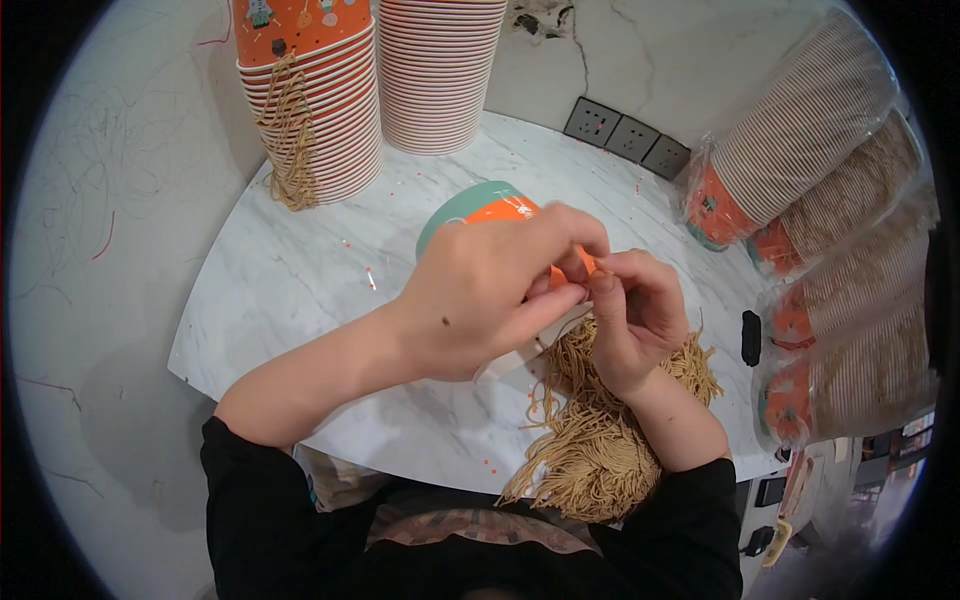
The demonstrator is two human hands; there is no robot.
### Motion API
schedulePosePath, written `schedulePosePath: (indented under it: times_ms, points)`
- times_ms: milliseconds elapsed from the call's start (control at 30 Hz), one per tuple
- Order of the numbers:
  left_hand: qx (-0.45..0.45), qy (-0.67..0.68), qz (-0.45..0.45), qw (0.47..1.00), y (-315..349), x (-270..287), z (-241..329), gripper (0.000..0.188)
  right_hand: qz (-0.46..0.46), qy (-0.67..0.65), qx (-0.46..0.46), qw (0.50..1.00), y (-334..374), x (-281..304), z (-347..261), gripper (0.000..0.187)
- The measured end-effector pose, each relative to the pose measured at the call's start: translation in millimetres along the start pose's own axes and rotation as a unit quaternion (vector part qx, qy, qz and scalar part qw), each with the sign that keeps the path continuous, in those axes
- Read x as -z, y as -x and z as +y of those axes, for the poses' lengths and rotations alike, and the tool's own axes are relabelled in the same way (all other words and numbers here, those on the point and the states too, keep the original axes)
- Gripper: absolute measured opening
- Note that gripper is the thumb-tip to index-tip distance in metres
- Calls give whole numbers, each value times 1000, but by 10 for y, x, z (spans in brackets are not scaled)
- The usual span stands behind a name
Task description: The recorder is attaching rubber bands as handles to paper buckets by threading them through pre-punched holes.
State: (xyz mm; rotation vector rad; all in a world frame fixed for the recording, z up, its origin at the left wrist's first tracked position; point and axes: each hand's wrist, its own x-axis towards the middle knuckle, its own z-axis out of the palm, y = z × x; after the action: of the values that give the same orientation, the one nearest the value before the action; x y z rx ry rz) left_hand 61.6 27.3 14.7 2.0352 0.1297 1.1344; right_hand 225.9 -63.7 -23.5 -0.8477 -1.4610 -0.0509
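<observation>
A white marble-patterned worktop (300,290) with grey veins and a curved front edge fills the middle of the view. Behind it rises a pale marble wall (640,50) with darker veining and a chipped patch near the top. Three dark grey wall sockets (627,138) sit in a row just above the worktop's far edge. Left of the worktop, the grey floor (90,250) shows scuffs and thin scratch lines. Lighting is even and soft.

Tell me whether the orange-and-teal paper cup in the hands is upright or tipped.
Tipped: orange-and-teal paper cup lies sideways, gripped by left hand.
</observation>
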Motion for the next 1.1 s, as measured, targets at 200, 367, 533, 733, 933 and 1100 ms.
schedulePosePath:
  times_ms: [200, 367, 533, 733, 933, 1100]
  points:
    - [-299, -188, 7, 935, -11, 55, -184, 24, -19, -48, -13, 999, 17, -9, -28, 18]
    - [-319, -183, 72, 927, -9, 27, -247, 20, 38, -124, -90, 987, -1, -98, -173, 16]
    - [-170, -102, 69, 978, -35, 129, -183, 19, -143, 42, 113, 982, -146, 142, -49, 13]
    - [-126, 3, 4, 992, -77, 177, -224, 18, -35, 180, 126, 975, -160, 157, 21, 33]
    - [-128, 12, -35, 991, -63, 127, -260, 16, -60, 163, 135, 976, -183, 68, 10, 34]
    - [-131, 3, -36, 991, -62, 144, -287, 16, -88, 68, 5, 994, -163, 90, 27, 22]
